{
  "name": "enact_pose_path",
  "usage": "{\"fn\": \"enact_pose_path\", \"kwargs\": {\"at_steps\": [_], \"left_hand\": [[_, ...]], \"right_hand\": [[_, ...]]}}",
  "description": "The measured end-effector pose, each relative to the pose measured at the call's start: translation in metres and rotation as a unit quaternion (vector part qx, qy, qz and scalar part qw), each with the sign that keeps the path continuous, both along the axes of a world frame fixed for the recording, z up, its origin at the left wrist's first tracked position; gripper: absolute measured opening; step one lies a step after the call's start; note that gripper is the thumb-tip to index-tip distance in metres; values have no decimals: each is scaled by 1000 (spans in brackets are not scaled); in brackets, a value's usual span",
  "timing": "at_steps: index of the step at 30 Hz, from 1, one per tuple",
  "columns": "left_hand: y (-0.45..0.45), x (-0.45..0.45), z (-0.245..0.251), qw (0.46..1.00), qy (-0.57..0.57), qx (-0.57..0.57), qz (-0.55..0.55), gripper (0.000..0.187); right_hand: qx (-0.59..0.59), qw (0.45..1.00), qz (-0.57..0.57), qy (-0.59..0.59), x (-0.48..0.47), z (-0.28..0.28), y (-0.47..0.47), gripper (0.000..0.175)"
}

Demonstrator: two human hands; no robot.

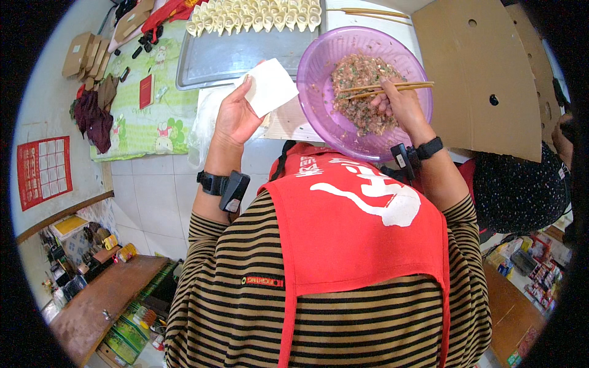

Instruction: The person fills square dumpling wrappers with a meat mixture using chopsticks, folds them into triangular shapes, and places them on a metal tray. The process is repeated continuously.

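My left hand (240,112) holds square white dough wrappers (271,87), with the thumb on their edge, left of a purple plastic basin (317,124). The basin holds minced filling with green bits (363,73). Over the filling, my right hand (400,103) grips a pair of wooden chopsticks (414,85), their tips at the filling's surface. Behind the hands lies a metal tray (248,55), its far part lined with rows of folded dumplings (257,18).
More chopsticks (372,14) lie behind the basin. A cardboard sheet (478,83) stands at its right, with part of another person (520,188) beyond. A clear plastic bag (202,119) hangs at the table edge. A green patterned cloth (170,101) holds a red booklet (146,91).
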State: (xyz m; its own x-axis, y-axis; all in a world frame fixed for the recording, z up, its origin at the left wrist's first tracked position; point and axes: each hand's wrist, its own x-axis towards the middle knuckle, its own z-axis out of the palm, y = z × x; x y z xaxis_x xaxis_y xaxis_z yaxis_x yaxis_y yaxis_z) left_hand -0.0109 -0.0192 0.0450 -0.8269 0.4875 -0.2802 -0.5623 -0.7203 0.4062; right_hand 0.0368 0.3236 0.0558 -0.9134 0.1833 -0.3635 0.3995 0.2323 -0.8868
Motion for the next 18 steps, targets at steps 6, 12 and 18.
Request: {"fn": "enact_pose_path", "kwargs": {"at_steps": [6,12,18], "left_hand": [[-2,4,0,1000,-7,7,4,48],[-4,5,-3,1000,-18,10,7,48],[0,2,-1,997,-41,-59,17,48]], "right_hand": [[-9,1000,9,6,0,-8,2,26],[-34,999,16,-14,2,-15,-5,25],[-229,970,-77,-8,8,16,-6,19]]}}
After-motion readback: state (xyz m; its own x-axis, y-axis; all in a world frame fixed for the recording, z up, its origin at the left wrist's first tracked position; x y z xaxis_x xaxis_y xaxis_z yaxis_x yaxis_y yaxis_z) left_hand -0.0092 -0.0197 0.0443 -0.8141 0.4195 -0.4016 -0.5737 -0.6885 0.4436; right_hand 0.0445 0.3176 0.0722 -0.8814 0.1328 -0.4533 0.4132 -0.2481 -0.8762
